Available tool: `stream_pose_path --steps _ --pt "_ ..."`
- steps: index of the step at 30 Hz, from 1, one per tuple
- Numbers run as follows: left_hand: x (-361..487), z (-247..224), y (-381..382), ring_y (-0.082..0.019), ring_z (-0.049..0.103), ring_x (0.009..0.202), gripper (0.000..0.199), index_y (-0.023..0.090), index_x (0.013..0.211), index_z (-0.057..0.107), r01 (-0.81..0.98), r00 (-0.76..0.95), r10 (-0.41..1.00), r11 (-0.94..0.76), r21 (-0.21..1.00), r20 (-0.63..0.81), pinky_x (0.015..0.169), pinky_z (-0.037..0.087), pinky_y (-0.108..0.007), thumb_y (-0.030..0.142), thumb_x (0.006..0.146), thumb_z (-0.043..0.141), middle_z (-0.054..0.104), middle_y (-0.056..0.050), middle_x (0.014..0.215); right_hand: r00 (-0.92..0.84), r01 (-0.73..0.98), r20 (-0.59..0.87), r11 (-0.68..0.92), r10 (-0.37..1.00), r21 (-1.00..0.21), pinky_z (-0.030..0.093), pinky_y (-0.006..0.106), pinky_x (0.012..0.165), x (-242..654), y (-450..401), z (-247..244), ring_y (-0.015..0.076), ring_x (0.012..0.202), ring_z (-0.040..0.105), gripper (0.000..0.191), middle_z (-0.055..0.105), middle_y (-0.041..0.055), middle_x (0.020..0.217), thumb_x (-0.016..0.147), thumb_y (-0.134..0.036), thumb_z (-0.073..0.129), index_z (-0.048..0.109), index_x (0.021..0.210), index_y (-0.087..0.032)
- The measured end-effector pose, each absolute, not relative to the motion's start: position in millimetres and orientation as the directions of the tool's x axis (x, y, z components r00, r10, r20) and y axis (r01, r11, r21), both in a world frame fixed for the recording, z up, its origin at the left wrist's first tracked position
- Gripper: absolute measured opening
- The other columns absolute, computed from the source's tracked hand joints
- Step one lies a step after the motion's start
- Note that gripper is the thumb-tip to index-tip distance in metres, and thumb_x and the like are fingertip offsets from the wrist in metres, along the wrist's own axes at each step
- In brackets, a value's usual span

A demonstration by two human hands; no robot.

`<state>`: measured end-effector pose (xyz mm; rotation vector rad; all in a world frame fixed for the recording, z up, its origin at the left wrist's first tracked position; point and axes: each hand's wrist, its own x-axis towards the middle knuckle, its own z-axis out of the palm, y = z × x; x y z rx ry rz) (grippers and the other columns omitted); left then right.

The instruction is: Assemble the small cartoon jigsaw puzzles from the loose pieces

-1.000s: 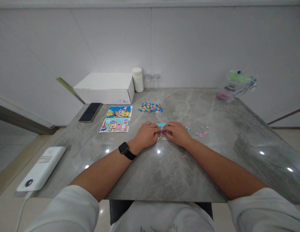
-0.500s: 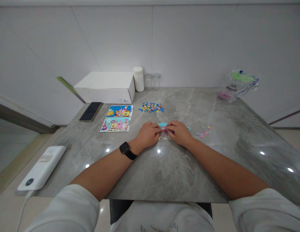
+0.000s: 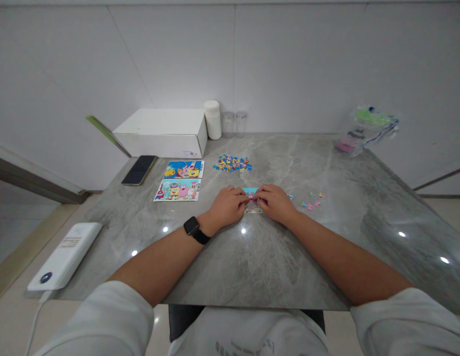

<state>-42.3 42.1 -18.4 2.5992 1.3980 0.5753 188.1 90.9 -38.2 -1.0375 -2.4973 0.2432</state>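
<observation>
A small, partly assembled jigsaw puzzle lies on the table, its sides covered by my hands. My left hand, with a black watch on the wrist, rests at its left side with fingers bent together. From the right, my right hand reaches in, thumb and fingers pinched. Between the fingertips of both hands is a pink puzzle piece, at the middle of the puzzle. Several loose puzzle pieces are scattered just right of my right hand, one partly behind it.
Beyond my hands lies a heap of puzzle pieces. Two cartoon picture cards and a phone are at left. A white box, white bottle and two glasses line the wall. A plastic bag stands back right; a power bank front left.
Both hands stay at the puzzle, with only a slight shift of the fingertips around the pink piece. The whole view has tilted very slightly.
</observation>
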Motion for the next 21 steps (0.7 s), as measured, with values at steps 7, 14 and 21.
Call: stream_pose_path --steps 7,14,21 --pt "-44 -17 44 -0.023 0.066 0.097 0.027 0.021 0.109 0.079 0.757 0.434 0.843 -0.532 0.379 0.318 0.095 0.05 -0.042 0.017 0.095 0.056 0.077 -0.007 0.107 -0.626 0.615 0.337 0.711 0.704 -0.341 0.05 0.038 0.094 188 91 -37 0.0241 0.099 0.066 0.027 0.075 0.0075 0.104 0.091 -0.009 0.06 0.081 0.099 -0.023" --pt "-44 -18 46 -0.024 0.065 0.107 0.03 0.021 0.116 0.076 0.714 0.357 0.847 -0.519 0.469 0.394 0.1 0.052 -0.043 0.015 0.094 0.056 0.073 -0.009 0.112 -0.624 0.612 0.331 0.706 0.708 -0.357 0.05 0.038 0.095 187 90 -36 0.0241 0.101 0.066 0.026 0.075 0.0079 0.106 0.092 -0.011 0.06 0.08 0.104 -0.024" --pt "-44 -18 45 -0.024 0.064 0.104 0.028 0.02 0.117 0.073 0.628 0.423 0.766 -0.633 0.453 0.483 0.098 0.052 -0.042 0.017 0.097 0.055 0.072 -0.009 0.109 -0.485 0.584 0.415 0.638 0.77 -0.501 0.052 0.037 0.098 183 86 -21 0.0221 0.102 0.067 0.035 0.075 0.0081 0.111 0.091 -0.01 0.057 0.074 0.12 -0.022"
